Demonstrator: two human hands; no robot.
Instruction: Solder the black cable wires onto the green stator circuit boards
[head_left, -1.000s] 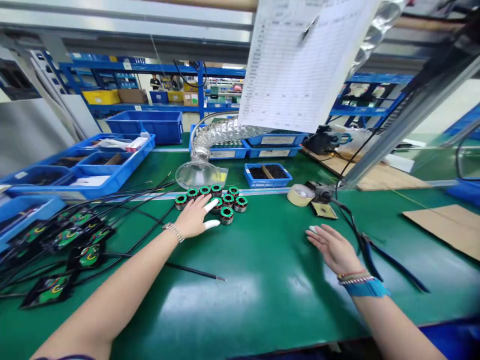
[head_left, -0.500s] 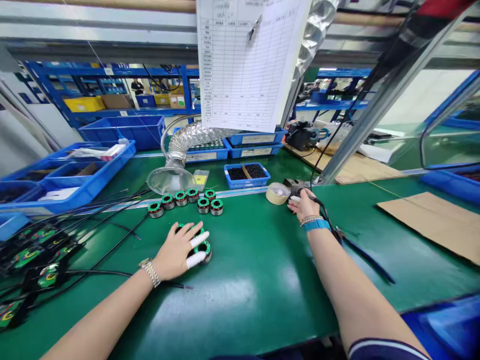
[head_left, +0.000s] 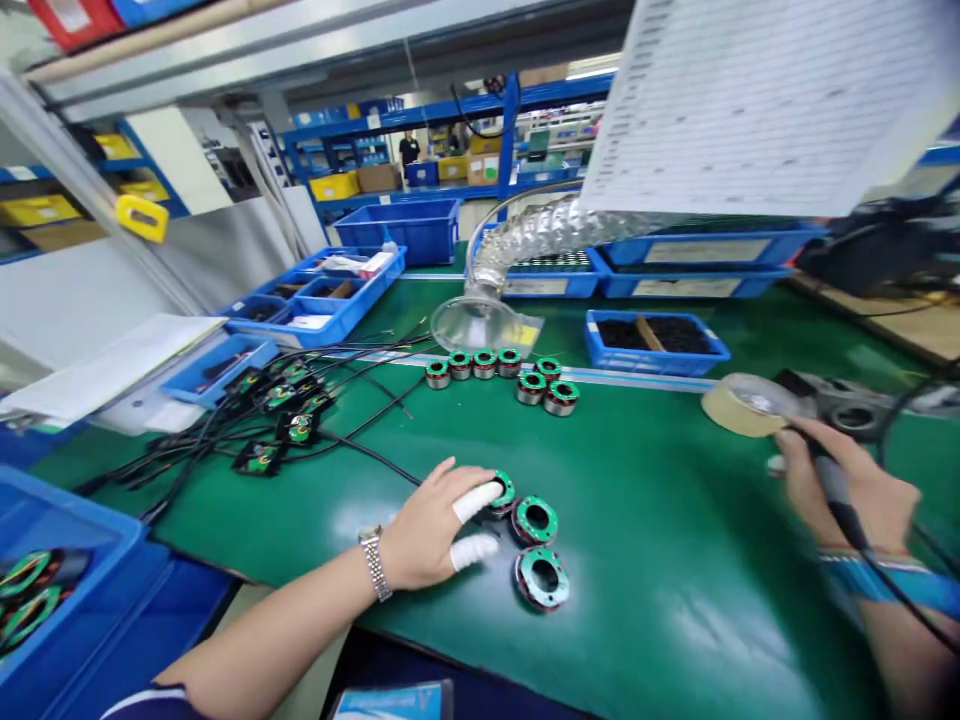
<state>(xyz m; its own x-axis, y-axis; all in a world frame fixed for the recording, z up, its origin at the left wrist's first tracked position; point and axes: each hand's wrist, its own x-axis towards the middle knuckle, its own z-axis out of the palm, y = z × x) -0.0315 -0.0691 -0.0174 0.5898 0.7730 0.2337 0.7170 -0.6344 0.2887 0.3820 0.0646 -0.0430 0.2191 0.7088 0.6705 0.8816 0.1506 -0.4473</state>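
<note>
My left hand (head_left: 442,520), with white covers on two fingers, lies over a green-topped ring part (head_left: 498,492), fingers apart. Right beside it are two more ring parts, one (head_left: 535,520) above the other (head_left: 542,578). My right hand (head_left: 847,480) is wrapped round the dark handle of a corded tool (head_left: 832,485); the tool's tip is hard to make out. Just beyond it are a roll of tape (head_left: 742,405) and a metal holder (head_left: 844,402). Several ring parts (head_left: 484,363) stand in a group farther back.
Black cables (head_left: 367,453) with small boards spread over the left. A clear funnel (head_left: 474,325) on a foil duct (head_left: 555,235) stands at the back, near a blue bin (head_left: 656,343) of black parts. Paper (head_left: 735,110) hangs above. A blue crate (head_left: 67,580) is at lower left.
The view has swung left, so things appear farther right. My left hand now leaves two ring parts uncovered. My right hand has come away from the holder, with the corded tool in it.
</note>
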